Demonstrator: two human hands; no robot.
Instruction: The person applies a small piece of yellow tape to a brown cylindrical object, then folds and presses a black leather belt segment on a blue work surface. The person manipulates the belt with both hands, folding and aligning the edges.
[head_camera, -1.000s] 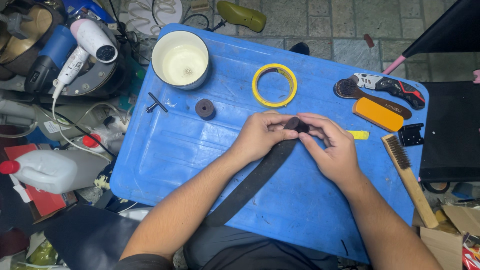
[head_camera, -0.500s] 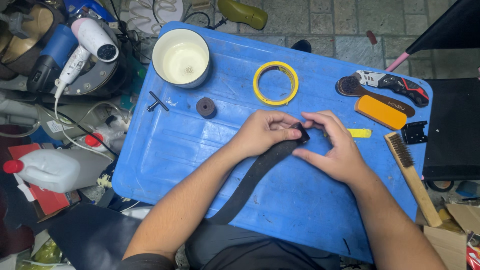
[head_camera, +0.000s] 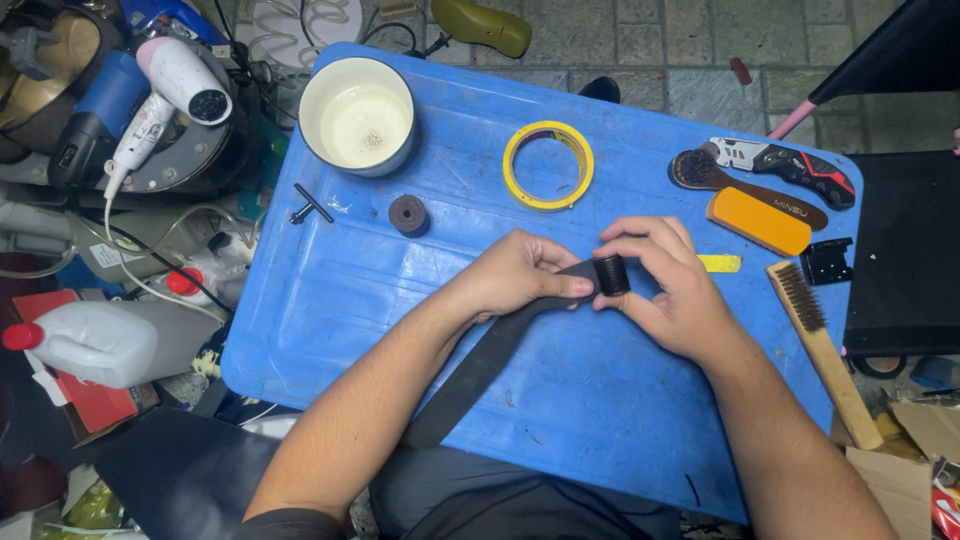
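- Left hand (head_camera: 515, 272) lay at centre of the blue plastic tabletop (head_camera: 560, 400), fingers curled, thumb and forefinger pinched on the black strap (head_camera: 480, 365)
- Right hand (head_camera: 672, 290) sat at 3 o'clock of the left, fingers closed round the strap's tightly rolled end (head_camera: 612, 275), roll held between thumb and fingertips
- Strap ran from the roll toward 7 o'clock, off the near table edge toward the person's lap
- Judgement: the roll would stay neat if the left hand kept the strap flat and taut while the right turned it evenly, edges aligned
- Yellow tape ring (head_camera: 548, 165) lay at 12 o'clock of the hands, apart from them; small dark felt wheel (head_camera: 408, 214) at 10 o'clock; white bowl (head_camera: 357, 116) beyond it
- At 2 to 3 o'clock: folding utility knife (head_camera: 785, 165), orange block (head_camera: 758, 221), wire brush with wooden handle (head_camera: 820, 350)
- White hair dryer (head_camera: 165, 95) rested off the table at 10 o'clock
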